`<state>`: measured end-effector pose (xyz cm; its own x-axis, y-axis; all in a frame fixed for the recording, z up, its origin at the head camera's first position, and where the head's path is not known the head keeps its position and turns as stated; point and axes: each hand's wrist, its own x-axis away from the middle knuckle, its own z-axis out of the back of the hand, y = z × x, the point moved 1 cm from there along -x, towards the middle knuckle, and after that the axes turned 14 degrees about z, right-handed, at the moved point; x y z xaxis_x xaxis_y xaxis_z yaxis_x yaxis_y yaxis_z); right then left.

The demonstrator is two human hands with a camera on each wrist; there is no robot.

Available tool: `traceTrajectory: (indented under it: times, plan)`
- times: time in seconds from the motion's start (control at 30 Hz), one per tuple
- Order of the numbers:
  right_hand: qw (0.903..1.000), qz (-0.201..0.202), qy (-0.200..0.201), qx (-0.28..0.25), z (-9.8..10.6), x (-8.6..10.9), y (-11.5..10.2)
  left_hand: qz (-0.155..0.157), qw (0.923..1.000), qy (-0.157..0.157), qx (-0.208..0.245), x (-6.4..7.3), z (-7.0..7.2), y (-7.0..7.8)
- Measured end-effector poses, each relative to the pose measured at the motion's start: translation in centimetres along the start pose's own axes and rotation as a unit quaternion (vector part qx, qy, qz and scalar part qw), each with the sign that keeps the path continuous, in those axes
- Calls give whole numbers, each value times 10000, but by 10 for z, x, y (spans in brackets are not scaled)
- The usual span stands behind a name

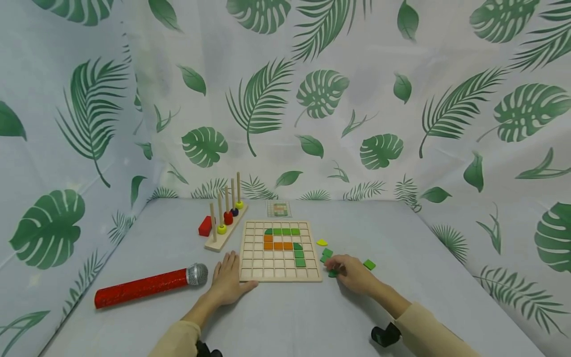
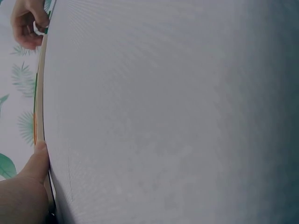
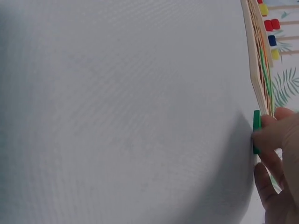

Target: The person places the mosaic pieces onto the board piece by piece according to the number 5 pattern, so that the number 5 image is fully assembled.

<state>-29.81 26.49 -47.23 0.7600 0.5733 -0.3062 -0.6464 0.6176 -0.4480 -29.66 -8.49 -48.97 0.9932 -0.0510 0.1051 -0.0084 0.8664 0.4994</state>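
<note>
A square wooden grid board (image 1: 258, 275) lies in the middle of the table. Set in its cells are light green squares (image 1: 300, 255), orange squares (image 1: 278, 246) and dark green rounded tiles. My left hand (image 1: 227, 280) rests at the board's left front corner, its fingers extended along the side and its thumb (image 2: 39, 156) against the front edge. Just off the right front corner, my right hand (image 1: 352, 274) pinches a dark green tile (image 3: 256, 132) close over the table, fingers bent. Beside its fingertips lie loose light green squares (image 1: 327, 252).
A yellow tile (image 1: 322, 242) lies right of the board, and another green square (image 1: 369, 264) beyond my right hand. Leftward are a peg stand (image 1: 217, 242) with beads, a red block (image 1: 205, 226) and a red microphone (image 1: 142, 288). A pattern card (image 1: 278, 209) lies behind the board.
</note>
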Motion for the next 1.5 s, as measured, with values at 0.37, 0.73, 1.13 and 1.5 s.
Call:
traceTrajectory:
  times: [0.37,0.73,1.13,1.5]
  plan:
    - [9988,-109,475,39,-4,6,9,-12,10000,-17,-7,2,-2,-1]
    - [9981,-259,563,-63,-6,-1,9,-17,10000,-48,6,1,-4,-2]
    - [9953,135,923,-276,-14,-25,-10,-24,10000,24,45,-1,1,5]
    - [9975,468,455,-282,-40,-48,-27,126,9999,41,-44,-1,1,1]
